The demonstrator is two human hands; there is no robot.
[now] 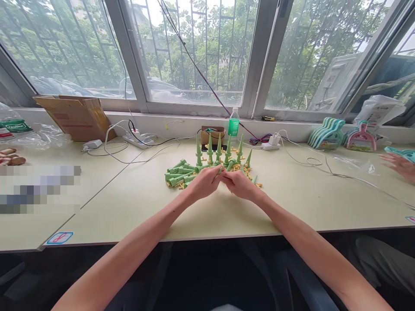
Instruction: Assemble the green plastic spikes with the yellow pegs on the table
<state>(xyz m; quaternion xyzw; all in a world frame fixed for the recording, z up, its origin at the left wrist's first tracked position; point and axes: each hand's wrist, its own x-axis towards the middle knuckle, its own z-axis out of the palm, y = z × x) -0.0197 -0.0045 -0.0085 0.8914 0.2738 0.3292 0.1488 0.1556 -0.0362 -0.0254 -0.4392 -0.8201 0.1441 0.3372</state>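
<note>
My left hand (205, 180) and my right hand (239, 183) meet fingertip to fingertip just above the table, both closed. A bit of a green plastic watering spike (220, 171) shows at the left fingers; most of it is hidden. What the right fingers pinch is covered. Behind the hands, several green spikes with yellow valves (210, 149) stand upright in a row. To the left lies a heap of loose green tubes (177, 173). Small yellow valves (249, 172) are scattered to the right of the row, with a few green cones among them.
A green-labelled bottle (233, 124) and a small cardboard box (212, 136) stand behind the row. White cables (314, 162) cross the table. A large carton (76, 119) leans at back left. At right, dustpan sets (359, 137) stand near another person's hand (400, 166).
</note>
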